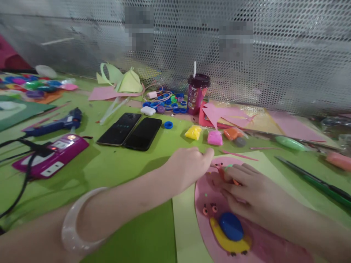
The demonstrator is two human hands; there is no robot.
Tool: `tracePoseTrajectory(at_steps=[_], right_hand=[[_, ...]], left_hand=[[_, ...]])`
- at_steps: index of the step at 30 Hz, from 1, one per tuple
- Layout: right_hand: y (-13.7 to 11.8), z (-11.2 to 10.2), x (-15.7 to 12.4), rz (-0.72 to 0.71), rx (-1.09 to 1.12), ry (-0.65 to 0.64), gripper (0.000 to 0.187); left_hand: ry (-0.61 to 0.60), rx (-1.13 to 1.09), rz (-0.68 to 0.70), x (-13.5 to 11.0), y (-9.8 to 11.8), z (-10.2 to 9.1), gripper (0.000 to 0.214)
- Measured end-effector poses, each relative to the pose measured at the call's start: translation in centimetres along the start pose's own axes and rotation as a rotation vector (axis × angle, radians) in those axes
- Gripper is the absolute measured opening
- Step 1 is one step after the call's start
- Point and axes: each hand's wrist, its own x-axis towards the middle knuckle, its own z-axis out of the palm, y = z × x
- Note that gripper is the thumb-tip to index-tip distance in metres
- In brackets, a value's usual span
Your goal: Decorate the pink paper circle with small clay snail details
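Observation:
My left hand (192, 164) is curled, thumb pressed near the bent fingers, by the top edge of a pink paper piece (201, 226). What its fingers hold, if anything, is hidden. Over the same paper, my right hand (244, 186) has its fingers bent and drawn together. Beneath them, partly covered, shows a small orange-and-green clay figure (228, 168), with dark dots just above it. Lower on the paper sits a clay snail with a yellow body (225, 239), a blue shell (231, 226) and pink eyes. A pale green sheet (183, 233) lies underneath.
Bagged yellow clay (193, 132), pink clay (215, 138) and orange clay (232, 133) lie beyond my hands. A green utility knife (315, 179) is at right. Two phones (144, 134), a glue gun (57, 122) and a power strip (52, 155) lie left. A lidded cup (196, 95) stands behind.

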Motion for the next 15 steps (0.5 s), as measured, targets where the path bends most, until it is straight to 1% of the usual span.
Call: tracePoseTrajectory(at_steps=[2,7,10,13,15], right_hand=[[-0.6,-0.1,0.0,-0.006,-0.015,-0.014,0.033],[-0.9,-0.2,0.0,-0.042,-0.052,-0.056,0.028],[-0.9,-0.1,0.0,-0.057,-0.066,-0.053,0.028],[-1.2,-0.2,0.0,-0.045,0.014,-0.074,0.03],[-1.4,-0.5,0.1,0.004,0.09,-0.088,0.031]], left_hand=[[0.015,0.034,0.013,0.0,0.0,0.2,0.02],[0.019,0.065,0.046,0.0,0.0,0.2,0.027],[0.012,0.068,0.043,-0.1,0.0,0.1,0.026],[0.003,0.044,0.034,-0.1,0.0,0.0,0.023],[0.001,0.013,0.031,-0.1,-0.1,0.0,0.022]])
